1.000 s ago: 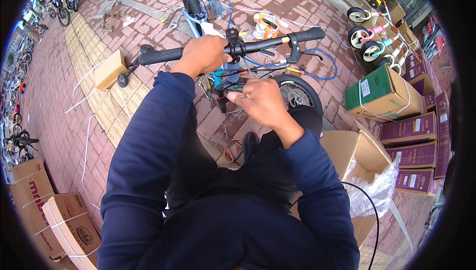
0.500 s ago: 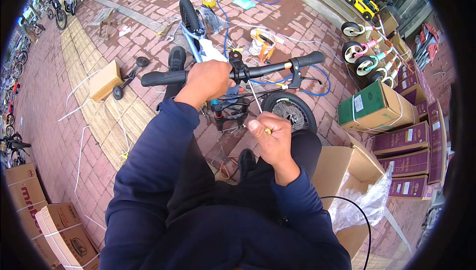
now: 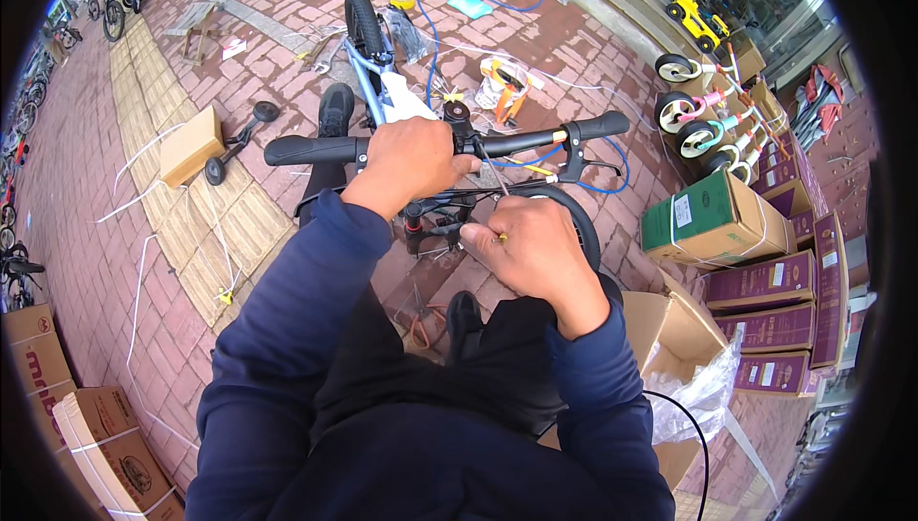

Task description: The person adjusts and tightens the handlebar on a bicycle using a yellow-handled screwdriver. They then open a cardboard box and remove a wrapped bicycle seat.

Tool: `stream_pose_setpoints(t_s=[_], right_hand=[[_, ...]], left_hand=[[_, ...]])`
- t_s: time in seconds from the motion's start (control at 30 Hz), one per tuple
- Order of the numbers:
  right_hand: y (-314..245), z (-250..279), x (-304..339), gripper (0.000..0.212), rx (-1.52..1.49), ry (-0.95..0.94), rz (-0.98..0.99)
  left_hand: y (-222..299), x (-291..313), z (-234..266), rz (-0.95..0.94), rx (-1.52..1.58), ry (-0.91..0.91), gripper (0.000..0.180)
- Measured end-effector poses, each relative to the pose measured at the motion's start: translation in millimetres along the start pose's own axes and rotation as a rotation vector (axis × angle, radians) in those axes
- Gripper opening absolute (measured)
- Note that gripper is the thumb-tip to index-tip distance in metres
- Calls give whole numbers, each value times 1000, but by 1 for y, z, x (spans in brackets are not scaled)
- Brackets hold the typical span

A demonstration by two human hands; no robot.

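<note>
The left hand (image 3: 413,160) wraps around the long black bicycle handlebar (image 3: 521,143) beside its black stem clamp (image 3: 465,142), and the right hand (image 3: 535,249) clasps the thin yellow-ended metal tool (image 3: 494,173) near this clamp, so aligning it straight before turning seems wise

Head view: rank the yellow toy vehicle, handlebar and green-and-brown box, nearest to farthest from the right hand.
1. Handlebar, just ahead of the right hand.
2. Green-and-brown box, off to the right.
3. Yellow toy vehicle, far ahead, upper right.

One head-worn fisheye view (circular edge), steeply downward, close above the handlebar (image 3: 524,142).
</note>
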State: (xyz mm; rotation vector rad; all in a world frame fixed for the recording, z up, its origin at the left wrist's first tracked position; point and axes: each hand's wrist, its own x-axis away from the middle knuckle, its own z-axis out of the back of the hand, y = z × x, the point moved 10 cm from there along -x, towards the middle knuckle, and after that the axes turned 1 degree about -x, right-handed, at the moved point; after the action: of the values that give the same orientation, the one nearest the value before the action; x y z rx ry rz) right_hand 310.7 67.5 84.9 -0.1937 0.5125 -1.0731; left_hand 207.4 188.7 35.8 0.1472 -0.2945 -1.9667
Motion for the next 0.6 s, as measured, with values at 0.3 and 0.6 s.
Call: stream_pose_setpoints(t_s=[0.3, 0.6], right_hand=[[28, -28, 9, 59, -823, 272, -208], [27, -26, 11, 47, -653, 139, -233]], left_hand=[[0, -8, -3, 27, -37, 43, 62], [-3, -1, -1, 34, 0, -12, 56]])
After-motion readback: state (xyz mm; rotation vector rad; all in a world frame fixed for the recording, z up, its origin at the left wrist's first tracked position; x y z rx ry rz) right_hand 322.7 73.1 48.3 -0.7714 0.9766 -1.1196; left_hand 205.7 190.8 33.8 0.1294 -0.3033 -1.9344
